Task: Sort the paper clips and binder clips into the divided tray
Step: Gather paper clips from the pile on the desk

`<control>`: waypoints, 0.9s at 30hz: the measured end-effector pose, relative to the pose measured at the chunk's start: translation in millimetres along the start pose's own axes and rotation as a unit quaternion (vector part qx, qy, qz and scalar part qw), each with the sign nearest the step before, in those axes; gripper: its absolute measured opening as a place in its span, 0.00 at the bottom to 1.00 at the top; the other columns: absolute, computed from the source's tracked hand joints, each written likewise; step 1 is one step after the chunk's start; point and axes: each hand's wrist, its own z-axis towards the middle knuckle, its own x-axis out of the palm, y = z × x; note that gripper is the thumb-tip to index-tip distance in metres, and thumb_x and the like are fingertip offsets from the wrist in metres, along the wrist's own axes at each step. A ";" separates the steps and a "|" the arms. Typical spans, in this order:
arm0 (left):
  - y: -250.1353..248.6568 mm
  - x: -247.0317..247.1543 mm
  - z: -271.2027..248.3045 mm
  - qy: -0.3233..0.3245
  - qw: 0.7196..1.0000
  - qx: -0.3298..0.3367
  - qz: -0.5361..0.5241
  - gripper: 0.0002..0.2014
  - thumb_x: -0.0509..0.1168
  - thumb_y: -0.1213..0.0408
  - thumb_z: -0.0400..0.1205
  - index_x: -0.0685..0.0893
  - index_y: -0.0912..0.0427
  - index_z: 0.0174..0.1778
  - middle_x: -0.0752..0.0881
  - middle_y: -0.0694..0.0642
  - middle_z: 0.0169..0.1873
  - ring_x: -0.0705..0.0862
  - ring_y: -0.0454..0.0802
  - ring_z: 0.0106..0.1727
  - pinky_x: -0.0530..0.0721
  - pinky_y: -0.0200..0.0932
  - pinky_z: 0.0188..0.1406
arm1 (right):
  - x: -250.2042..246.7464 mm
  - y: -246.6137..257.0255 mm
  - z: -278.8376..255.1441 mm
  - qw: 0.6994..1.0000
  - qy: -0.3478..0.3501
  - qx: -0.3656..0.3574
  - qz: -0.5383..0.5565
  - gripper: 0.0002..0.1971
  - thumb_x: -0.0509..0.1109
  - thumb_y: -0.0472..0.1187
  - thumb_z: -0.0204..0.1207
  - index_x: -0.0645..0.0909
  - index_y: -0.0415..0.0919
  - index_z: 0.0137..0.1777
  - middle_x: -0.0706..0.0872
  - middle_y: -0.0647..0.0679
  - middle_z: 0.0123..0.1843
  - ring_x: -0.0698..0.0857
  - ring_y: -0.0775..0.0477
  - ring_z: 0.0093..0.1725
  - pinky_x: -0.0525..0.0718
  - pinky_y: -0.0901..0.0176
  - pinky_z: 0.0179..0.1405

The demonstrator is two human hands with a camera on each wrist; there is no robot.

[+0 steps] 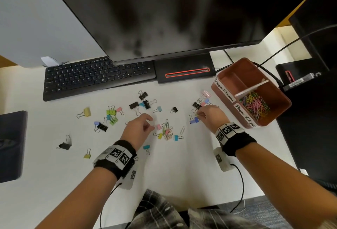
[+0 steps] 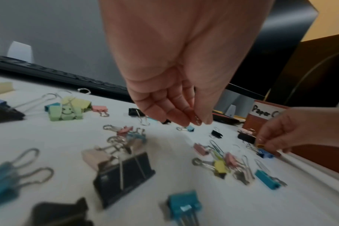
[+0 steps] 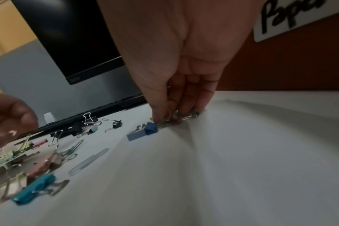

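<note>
**Both hands down among the scattered clips**

Nearest the person, a plaid garment (image 1: 160, 210) shows at the edge of the white tabletop (image 1: 182, 170), and both forearms reach forward wearing black wrist bands with printed markers.

The left hand (image 1: 139, 126) hovers just above the tabletop with its fingers curled together; the left wrist view shows a small silver paper clip (image 2: 197, 120) pinched between thumb and fingertips. Just beside it to the right lies a small heap of mixed clips (image 1: 166, 131): pink, yellow and teal binder clips tangled with a few loose paper clips.

The right hand (image 1: 211, 117) is lower, fingertips pressed down on the tabletop and closed on a yellow paper clip (image 2: 260, 144), with silver wire handles under the other fingers. A blue binder clip (image 3: 151, 128) lies touching those fingertips.

Further out, binder clips (image 1: 111, 114) in black, green, yellow, pink and blue are strewn across the middle and left of the tabletop.

To the right of the right hand stands the brown divided tray (image 1: 284, 101). Its near compartment, labelled "Paper Clips", holds a pile of coloured paper clips (image 1: 254, 105); the far compartment is labelled "Paper Clamps".

Behind everything sit a black keyboard (image 1: 98, 77) and a dark monitor (image 1: 164, 15).
</note>
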 end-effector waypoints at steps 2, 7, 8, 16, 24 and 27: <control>-4.7 11.5 -1.2 0.021 0.999 0.012 0.025 0.05 0.67 0.61 0.79 0.81 0.55 0.49 0.87 0.51 0.41 0.82 0.46 0.39 0.77 0.39 0.46 | -3.0 1.9 3.5 0.999 0.032 0.015 -0.003 0.12 0.62 0.42 0.81 0.83 0.38 0.57 0.87 0.39 0.54 0.84 0.40 0.54 0.82 0.53 0.57; -12.5 34.9 2.1 0.013 0.998 -0.035 0.047 0.07 0.67 0.60 0.79 0.84 0.59 0.49 0.86 0.53 0.43 0.82 0.50 0.44 0.78 0.40 0.46 | 1.3 -3.0 1.4 1.000 0.005 0.008 -0.009 0.09 0.64 0.42 0.78 0.84 0.41 0.51 0.86 0.41 0.54 0.84 0.39 0.54 0.83 0.48 0.54; -13.5 37.6 3.2 0.013 0.997 -0.044 0.056 0.08 0.66 0.60 0.79 0.84 0.59 0.49 0.86 0.54 0.44 0.82 0.50 0.44 0.79 0.42 0.47 | 0.8 -1.4 1.9 1.000 0.019 0.013 -0.013 0.09 0.64 0.41 0.78 0.84 0.41 0.52 0.86 0.41 0.55 0.84 0.40 0.54 0.83 0.48 0.55; -20.9 46.2 10.6 0.010 0.989 -0.055 0.136 0.09 0.66 0.54 0.79 0.85 0.55 0.48 0.86 0.52 0.48 0.84 0.52 0.50 0.82 0.49 0.52 | 8.2 -2.7 -2.7 0.999 0.043 -0.007 -0.011 0.08 0.71 0.40 0.75 0.85 0.38 0.51 0.82 0.42 0.54 0.81 0.46 0.49 0.74 0.62 0.47; -18.1 37.9 21.8 0.035 0.986 -0.026 0.164 0.07 0.63 0.59 0.81 0.84 0.56 0.46 0.82 0.55 0.49 0.82 0.54 0.50 0.81 0.48 0.52 | -6.1 -14.7 -3.7 1.000 -0.015 -0.026 0.009 0.06 0.67 0.40 0.76 0.84 0.39 0.43 0.85 0.45 0.40 0.82 0.45 0.41 0.73 0.63 0.40; -10.6 36.5 21.3 0.046 0.981 0.022 0.186 0.06 0.61 0.64 0.81 0.83 0.60 0.45 0.78 0.55 0.45 0.80 0.55 0.48 0.80 0.48 0.50 | -5.1 -12.6 -9.7 0.996 -0.030 -0.063 0.046 0.04 0.68 0.39 0.73 0.79 0.46 0.38 0.84 0.48 0.36 0.82 0.45 0.38 0.80 0.59 0.40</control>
